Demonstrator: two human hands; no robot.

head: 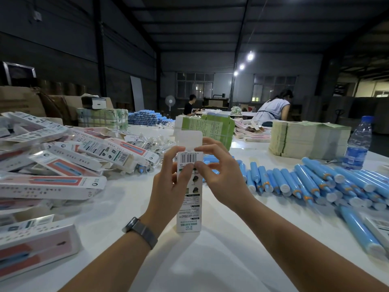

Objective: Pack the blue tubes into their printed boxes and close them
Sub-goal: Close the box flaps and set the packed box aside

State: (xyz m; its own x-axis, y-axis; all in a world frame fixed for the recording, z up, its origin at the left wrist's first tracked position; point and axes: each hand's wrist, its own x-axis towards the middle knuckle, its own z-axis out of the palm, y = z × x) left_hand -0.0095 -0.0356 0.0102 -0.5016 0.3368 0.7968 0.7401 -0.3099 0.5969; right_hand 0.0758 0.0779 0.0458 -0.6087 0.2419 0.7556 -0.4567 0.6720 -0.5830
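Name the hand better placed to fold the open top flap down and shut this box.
Right, probably. The right hand has fingers behind the box, just under the raised top flap; the left hand grips the box lower down, steadying it.

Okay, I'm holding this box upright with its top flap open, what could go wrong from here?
The top flap is not yet tucked, so it may crease or miss its slot. Both hands, left hand and right hand, pinch high on the box, so its base could skid on the table.
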